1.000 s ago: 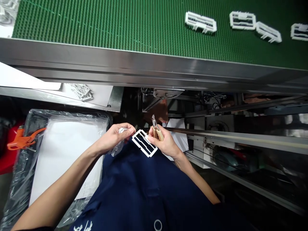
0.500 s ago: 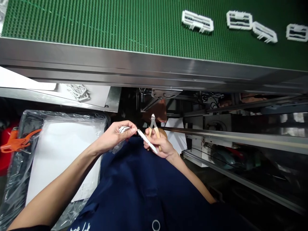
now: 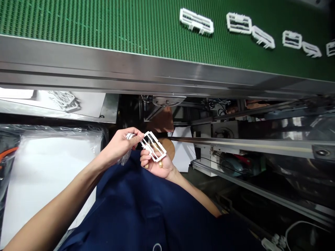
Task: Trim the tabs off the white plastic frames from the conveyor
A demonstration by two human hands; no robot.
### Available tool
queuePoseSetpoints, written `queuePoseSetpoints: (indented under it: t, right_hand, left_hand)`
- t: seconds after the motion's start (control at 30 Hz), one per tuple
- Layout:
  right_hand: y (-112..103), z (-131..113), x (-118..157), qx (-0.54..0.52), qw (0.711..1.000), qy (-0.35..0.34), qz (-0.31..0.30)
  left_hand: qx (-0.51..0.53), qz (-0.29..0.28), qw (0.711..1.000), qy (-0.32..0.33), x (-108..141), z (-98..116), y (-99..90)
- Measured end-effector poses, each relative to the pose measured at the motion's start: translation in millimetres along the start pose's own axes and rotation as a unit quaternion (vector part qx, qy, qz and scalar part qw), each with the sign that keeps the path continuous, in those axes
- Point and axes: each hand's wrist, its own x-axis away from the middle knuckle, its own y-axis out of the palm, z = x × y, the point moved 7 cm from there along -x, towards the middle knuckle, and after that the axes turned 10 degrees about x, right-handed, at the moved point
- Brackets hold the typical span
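Note:
My left hand [image 3: 121,143] is closed, its thumb and fingers pinching one corner of a white plastic frame [image 3: 148,149]. The frame is tilted with its open slots facing me. Another white piece [image 3: 130,136] shows between the fingers of that hand. Below and behind the frame, my right hand [image 3: 160,170] is curled around a pair of nippers [image 3: 160,164] with yellowish handles. The frame covers most of the nippers, and their jaws are hard to make out.
Across the top runs a green conveyor belt [image 3: 104,24] with a metal edge, carrying several white frames [image 3: 196,21]. More white pieces [image 3: 65,101] lie on a surface at left. A plastic-lined tray [image 3: 99,130] holds a white sheet. A round brown seat [image 3: 169,148] is behind my right hand.
The white frame has turned from edge-on to face-on and now overlaps the nippers, whose jaws showed clearly before. The view has shifted right, with more belt frames showing.

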Motion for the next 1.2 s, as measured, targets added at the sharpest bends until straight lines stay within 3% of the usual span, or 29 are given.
queuePoseSetpoints:
  t: [0.23, 0.37, 0.5, 0.6, 0.7, 1.0, 1.2]
  right_hand:
    - [2.0, 1.0, -0.2, 0.001, 1.0, 0.007, 0.007]
    - [-3.4, -7.6, 0.1, 0.078, 0.994, -0.068, 0.047]
    - [-6.5, -26.2, 7.3, 0.241, 0.945, -0.187, 0.12]
    - [-4.4, -33.5, 12.5, 0.329, 0.905, -0.225, 0.149]
    - [-2.0, -36.3, 15.6, 0.366, 0.883, -0.254, 0.148]
    - [-3.9, -31.6, 17.7, 0.467, 0.829, -0.274, 0.14]
    - [1.5, -32.0, 21.0, 0.555, 0.771, -0.266, 0.163]
  left_hand:
    - [-0.006, 0.018, 1.0, 0.002, -4.8, -3.2, 0.9]
    - [0.0, 0.02, 1.0, -0.001, -2.2, -1.1, -0.9]
    - [0.035, -0.014, 0.999, -0.008, 4.3, 5.1, -0.6]
    - [0.034, -0.052, 0.998, 0.006, 9.4, 10.8, 1.3]
    - [0.005, -0.064, 0.998, 0.021, 13.8, 14.1, 0.5]
    - [-0.072, -0.095, 0.991, 0.063, 24.0, 22.2, 2.2]
    - [-0.12, -0.093, 0.983, 0.099, 31.4, 29.3, 4.1]
